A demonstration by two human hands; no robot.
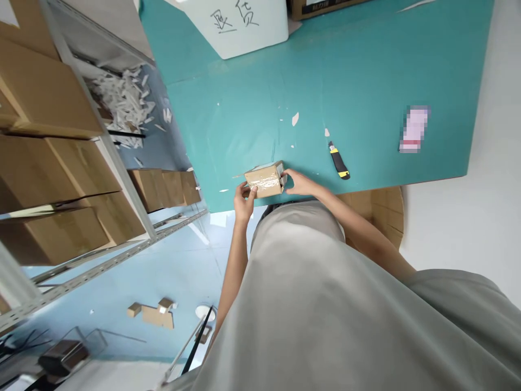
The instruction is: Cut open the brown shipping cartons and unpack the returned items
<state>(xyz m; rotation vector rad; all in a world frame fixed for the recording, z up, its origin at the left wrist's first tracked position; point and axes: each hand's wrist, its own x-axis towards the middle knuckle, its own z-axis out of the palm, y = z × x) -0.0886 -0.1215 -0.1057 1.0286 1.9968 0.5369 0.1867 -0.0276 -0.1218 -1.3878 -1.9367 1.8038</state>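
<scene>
A small brown cardboard box (264, 181) with shiny clear tape lies near the front edge of the green table (244, 119). My left hand (244, 203) grips its left end, thumb on the near face and fingers behind the corner. At the box's right end, where a flap stands partly open, my right hand (300, 182) has its fingertips at the opening, thumb and fingers apart. What lies inside the box is hidden. To the right of my right hand is a black and yellow utility knife (339, 161).
A white bin (244, 27) with handwriting stands at the table's back, beside a dark-printed carton (321, 7). A blurred pink item (414, 129) lies on the right. Shelves with cartons (49, 92) stand left. An open carton (376, 212) is below the table's front edge.
</scene>
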